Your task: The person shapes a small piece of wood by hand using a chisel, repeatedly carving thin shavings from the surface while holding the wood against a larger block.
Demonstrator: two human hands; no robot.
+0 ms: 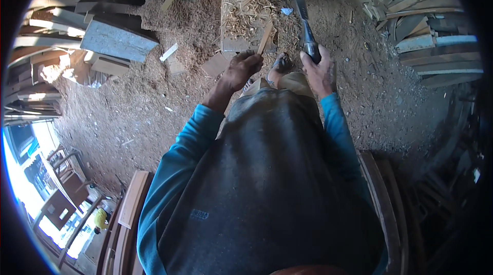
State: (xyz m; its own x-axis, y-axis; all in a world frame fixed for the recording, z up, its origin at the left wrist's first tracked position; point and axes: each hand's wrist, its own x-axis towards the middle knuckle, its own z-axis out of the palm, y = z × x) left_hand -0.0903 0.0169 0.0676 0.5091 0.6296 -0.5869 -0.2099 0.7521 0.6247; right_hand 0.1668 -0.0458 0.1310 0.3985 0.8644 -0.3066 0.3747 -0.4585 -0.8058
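My left hand [242, 69] is closed on the lower end of a thin wooden stick [265, 38], which points up and away over the near end of a wooden block or bench [235, 44]. Curled wood shavings [251, 12] are heaped on top of that block. To the right, my right hand [319, 67] grips the dark handle of a long bladed tool [305, 25]. Its narrow metal blade slants forward and slightly left, apart from the stick. Whether it is a chisel or some other cutter, I cannot make out. A bare foot [279, 66] shows between my hands.
Stacked timber [100, 13] lies at the left, with a pale flat board [117, 41] jutting out. More cut pieces [426, 43] are piled at the right. Sawdust and chips cover the ground [144, 105]. Planks [128, 218] stand near the lower left, by wooden frames [67, 198].
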